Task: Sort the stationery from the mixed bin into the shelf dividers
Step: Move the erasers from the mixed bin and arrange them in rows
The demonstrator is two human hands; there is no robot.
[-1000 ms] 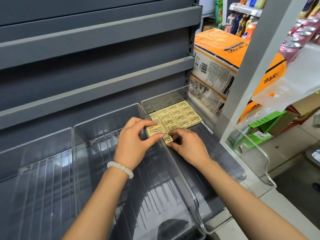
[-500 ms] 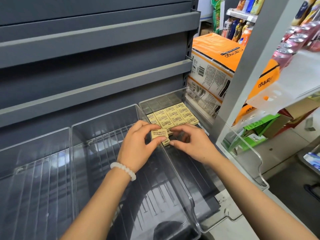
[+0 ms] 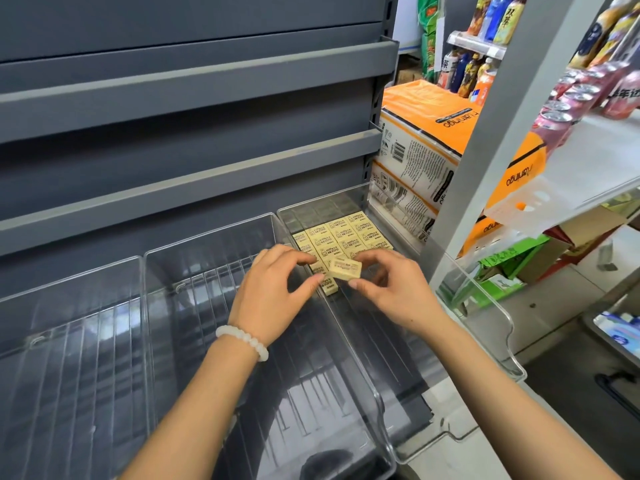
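Note:
Rows of cream-yellow erasers (image 3: 341,235) lie flat at the back of the right clear bin (image 3: 498,301). One loose eraser (image 3: 344,270) is tilted just above the front of those rows. My right hand (image 3: 391,292) pinches its right end between thumb and forefinger. My left hand (image 3: 272,296) is beside its left end with curved fingers, the thumb tip close to it and no clear hold. Another eraser (image 3: 329,287) lies on the bin floor under the hands.
The middle clear bin (image 3: 207,282) and the left clear bin (image 3: 69,327) hold nothing. Grey shelf rails run behind. Orange-wrapped packs (image 3: 429,133) stand right of the bins, past a grey post (image 3: 485,174). Cans (image 3: 568,95) and bottles fill the right shelves.
The loose eraser has passed from my left hand's pinch over to my right hand, moving right and tilting. Both hands have lifted slightly off the rows.

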